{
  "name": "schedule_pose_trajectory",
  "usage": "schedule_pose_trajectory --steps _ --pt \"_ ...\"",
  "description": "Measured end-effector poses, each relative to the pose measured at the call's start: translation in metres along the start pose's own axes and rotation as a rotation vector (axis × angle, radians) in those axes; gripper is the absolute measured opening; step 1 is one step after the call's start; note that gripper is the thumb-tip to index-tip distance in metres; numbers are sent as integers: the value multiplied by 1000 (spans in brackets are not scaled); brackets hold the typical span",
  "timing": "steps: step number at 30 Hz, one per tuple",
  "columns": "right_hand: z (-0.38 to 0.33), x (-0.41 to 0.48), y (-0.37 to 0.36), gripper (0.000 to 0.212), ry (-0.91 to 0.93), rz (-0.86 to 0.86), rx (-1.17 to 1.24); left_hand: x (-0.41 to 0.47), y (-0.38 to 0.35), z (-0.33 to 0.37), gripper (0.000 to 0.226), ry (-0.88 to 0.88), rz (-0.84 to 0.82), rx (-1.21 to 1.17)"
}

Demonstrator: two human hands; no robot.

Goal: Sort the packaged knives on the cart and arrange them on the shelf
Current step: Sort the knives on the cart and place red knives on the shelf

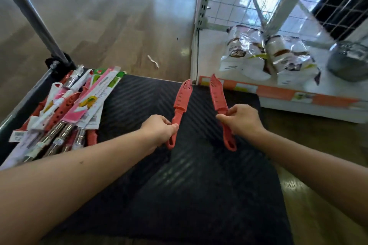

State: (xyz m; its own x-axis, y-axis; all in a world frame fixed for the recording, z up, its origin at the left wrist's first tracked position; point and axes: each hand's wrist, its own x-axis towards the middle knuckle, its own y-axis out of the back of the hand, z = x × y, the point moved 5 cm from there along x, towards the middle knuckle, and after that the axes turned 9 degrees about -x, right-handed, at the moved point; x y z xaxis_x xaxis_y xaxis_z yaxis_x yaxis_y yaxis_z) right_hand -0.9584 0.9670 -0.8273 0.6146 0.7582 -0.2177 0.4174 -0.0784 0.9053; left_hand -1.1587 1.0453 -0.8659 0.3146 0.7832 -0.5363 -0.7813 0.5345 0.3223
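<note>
We see the left hand [159, 128] and the right hand [242, 120], both bare. The left forearm [83, 177] and the right forearm [310, 157] are bare as far as the frame shows them. On the left forearm we make out one small dark spot [81, 162].

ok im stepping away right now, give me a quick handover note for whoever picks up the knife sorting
Left hand: fingers curled round the handle of a red plastic knife in a slotted red sheath, held over the cart's black ribbed mat.
Right hand: grips a second red sheathed knife, tip toward the shelf.
Pile of mixed packaged knives lies on the cart's left side.
White metal shelf on the right holds foil bags and a grey metal pot; no knives visible on it.
Done: only the two red knives are separated.
Left: sort the pile and place everything on the shelf.
</note>
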Motion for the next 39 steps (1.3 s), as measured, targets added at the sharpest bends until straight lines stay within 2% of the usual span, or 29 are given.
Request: schedule_pose_trajectory --steps 6,10,14,16,21,25,30,33,39 --pt "80 -8 5 19 -271 -71 288 -6 -80 16 26 58 -114 -113" --pt "116 -11 -1 11 -367 -110 423 -10 -122 17 20 91 -167 -108" --pt "135 -16 -7 17 -376 -135 467 -15 -159 10 13 115 -195 -112" --pt "136 -16 -9 12 -348 -151 468 -17 -175 13 14 111 -189 -91" --pt "135 -12 -12 13 -342 -209 433 -16 -191 26 17 25 -179 190" --pt "136 -5 -2 16 -222 -204 118 -14 -179 27 20 -42 -145 366" --pt "113 5 16 16 -37 -19 79 -14 -150 34 24 -164 -82 327" --pt "76 5 10 18 101 -74 82 -12 -120 37 26 -230 -15 359" --pt "-13 -9 -33 20 357 -213 -80 -1 -42 19 28 -221 110 404"
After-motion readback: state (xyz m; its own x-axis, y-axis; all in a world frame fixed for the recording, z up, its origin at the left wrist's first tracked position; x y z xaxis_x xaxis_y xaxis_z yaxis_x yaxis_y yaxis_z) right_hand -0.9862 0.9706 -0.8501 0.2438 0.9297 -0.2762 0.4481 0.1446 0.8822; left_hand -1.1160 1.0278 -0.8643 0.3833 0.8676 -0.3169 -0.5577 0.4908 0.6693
